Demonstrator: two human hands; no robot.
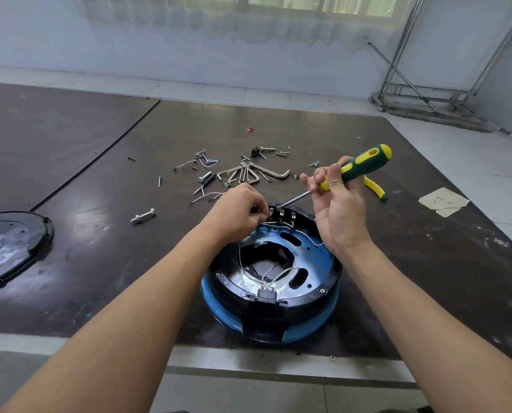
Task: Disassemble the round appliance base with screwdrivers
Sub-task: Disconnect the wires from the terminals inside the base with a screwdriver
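- Far left of surface [99, 180]: detached black cover [10, 245].
- Centre back: loose screws and hex keys [248, 174].
- Left hand [239, 216]: grip closed, fingertips apparently pinching a white wire [271, 223] at the terminal block [284, 216].
- Round appliance base [272, 281]: open side up, at the near edge.
- Screwdriver [359, 166]: tip on a terminal, shaft slanted.
- Right hand [335, 210]: grip curled round the handle.
- Handling note: seat the tip squarely, steady the wire, and avoid the neighbouring terminals.

Pale wall [159, 40] under a curtained window [308, 3], light tiled floor [278, 96], metal frame [424, 107] at right, dark worktable [99, 129].
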